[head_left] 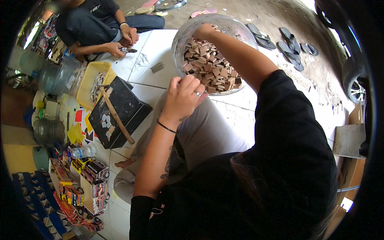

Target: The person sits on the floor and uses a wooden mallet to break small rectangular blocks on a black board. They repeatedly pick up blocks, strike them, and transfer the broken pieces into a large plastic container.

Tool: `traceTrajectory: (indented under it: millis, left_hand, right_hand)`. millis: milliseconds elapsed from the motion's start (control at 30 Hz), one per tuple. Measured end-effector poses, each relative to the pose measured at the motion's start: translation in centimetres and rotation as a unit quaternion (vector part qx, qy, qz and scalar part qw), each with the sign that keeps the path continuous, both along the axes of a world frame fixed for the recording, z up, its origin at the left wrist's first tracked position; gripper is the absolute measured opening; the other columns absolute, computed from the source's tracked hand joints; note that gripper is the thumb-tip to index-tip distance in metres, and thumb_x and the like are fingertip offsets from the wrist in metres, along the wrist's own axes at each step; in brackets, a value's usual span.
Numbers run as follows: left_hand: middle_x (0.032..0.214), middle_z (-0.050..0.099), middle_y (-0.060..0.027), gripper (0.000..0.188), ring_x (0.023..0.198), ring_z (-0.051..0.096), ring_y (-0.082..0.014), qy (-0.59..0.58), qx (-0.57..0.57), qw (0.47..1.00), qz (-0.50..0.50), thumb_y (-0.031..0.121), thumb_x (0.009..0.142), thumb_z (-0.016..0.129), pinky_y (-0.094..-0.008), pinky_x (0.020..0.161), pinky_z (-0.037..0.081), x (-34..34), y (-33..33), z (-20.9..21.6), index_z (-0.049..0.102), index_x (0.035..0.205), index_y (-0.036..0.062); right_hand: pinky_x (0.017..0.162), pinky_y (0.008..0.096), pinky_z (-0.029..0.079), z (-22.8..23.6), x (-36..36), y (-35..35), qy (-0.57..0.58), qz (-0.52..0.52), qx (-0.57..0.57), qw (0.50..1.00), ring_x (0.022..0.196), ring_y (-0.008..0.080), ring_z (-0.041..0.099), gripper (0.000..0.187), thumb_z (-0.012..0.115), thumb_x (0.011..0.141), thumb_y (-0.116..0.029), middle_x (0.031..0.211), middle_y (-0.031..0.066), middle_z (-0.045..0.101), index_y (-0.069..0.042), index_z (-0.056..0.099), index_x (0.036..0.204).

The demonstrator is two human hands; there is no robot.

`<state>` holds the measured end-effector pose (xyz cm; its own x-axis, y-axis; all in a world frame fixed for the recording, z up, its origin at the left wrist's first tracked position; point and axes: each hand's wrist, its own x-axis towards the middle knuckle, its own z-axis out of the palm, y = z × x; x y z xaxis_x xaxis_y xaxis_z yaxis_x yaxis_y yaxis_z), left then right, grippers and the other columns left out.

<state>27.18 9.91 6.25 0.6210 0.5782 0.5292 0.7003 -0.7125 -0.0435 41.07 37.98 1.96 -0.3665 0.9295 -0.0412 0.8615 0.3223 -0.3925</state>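
A round clear plastic tub (175,51) stands in front of me, heaped with small brown wooden pieces (214,72). My left hand (185,96), with a ring and a black wristband, has its fingers curled over the tub's near rim. Inside the tub, at its far left side, is my right hand (203,31). Its fingers are hidden, so what they hold does not show. Left of my knee, a hammer with a wooden handle (116,114) lies across a black box (136,107), with small pale pieces (106,121) beside it.
A person sits at the far left, holding pliers (128,50). Thin metal pins (157,67) lie on the white tiles. A yellow basin (84,85) stands behind the black box. Toy trucks (94,170) crowd the lower left. Sandals (290,52) and a wheel (355,87) are at right.
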Motion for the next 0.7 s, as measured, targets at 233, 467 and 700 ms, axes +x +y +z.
traceTrajectory:
  millis: [233,467,700]
  left_hand:
    - [0.090,0.053,-0.0038,0.022,0.098,0.051,-0.0225,-0.006,-0.011,1.000,0.001,0.025,0.077,0.068,-0.0380,0.085,0.035,0.4,-0.2,0.2,0.058,0.087,0.0091]
    - [0.090,0.054,-0.0040,0.022,0.097,0.052,-0.0223,-0.001,-0.008,1.000,0.003,0.025,0.077,0.068,-0.0381,0.084,0.036,0.4,-0.2,0.3,0.057,0.086,0.0090]
    - [0.089,0.054,-0.0045,0.021,0.098,0.052,-0.0232,-0.011,0.000,1.000,-0.003,0.028,0.079,0.065,-0.0383,0.083,0.036,0.4,0.0,-0.1,0.057,0.085,0.0089]
  right_hand:
    - [0.086,0.0406,0.050,0.4,-1.5,-4.5,-0.115,0.128,0.060,0.983,0.100,0.0346,0.063,0.034,0.063,0.076,-0.022,0.110,0.0190,0.065,-0.003,0.068,0.104]
    - [0.084,0.0400,0.051,0.8,-1.4,-5.0,-0.108,0.075,0.033,0.991,0.101,0.0342,0.063,0.029,0.064,0.076,-0.015,0.110,0.0193,0.065,-0.002,0.069,0.102]
    - [0.065,0.0375,0.051,-0.1,1.4,-2.0,0.190,-0.079,0.016,0.979,0.072,0.0284,0.066,0.036,0.048,0.094,-0.033,0.088,0.0195,0.068,-0.001,0.064,0.100]
